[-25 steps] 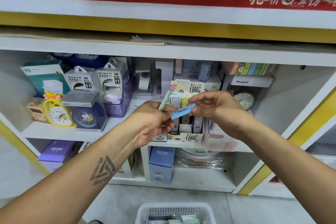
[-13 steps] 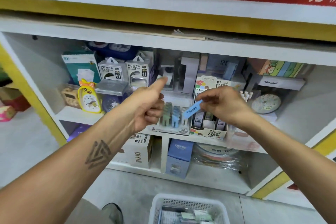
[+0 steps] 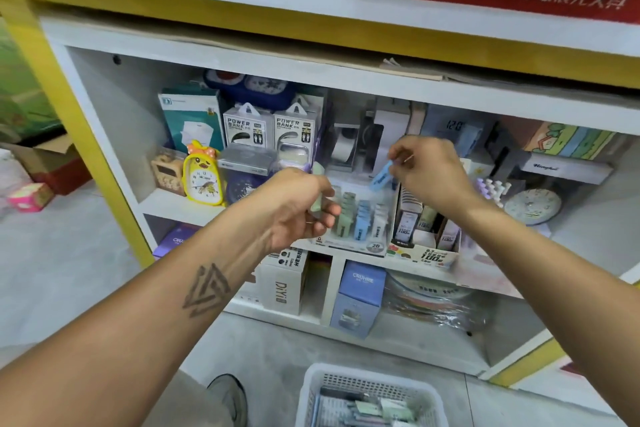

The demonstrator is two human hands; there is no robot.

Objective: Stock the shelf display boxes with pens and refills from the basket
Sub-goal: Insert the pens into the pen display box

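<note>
- Since half a second ago: left hand (image 3: 301,208) has dropped from thumb-up to level with the clear display box (image 3: 360,218); right hand (image 3: 429,173) has lifted the blue refill case (image 3: 381,177) higher and left, now above that box's blue row.
- Left hand: fingers curled round a pale green refill case (image 3: 317,198), mostly hidden behind the knuckles. It sits just beside the box's green column.
- Clear display box: green, blue and white cases stand upright in tight rows, label marked 2B.
- Right hand: fingertips pinch the blue case at its upper end; the case hangs tilted, lower end pointing at the box.
- Handling, my read: small rigid plastic, very light, smooth, so it can twist in a pinch. Better to hold the flat faces near the top and let the free end lead into the slot.
- Lead display box (image 3: 426,239) at right, marked 100, is untouched.
- Basket (image 3: 367,388) on the floor below holds more stock.
</note>
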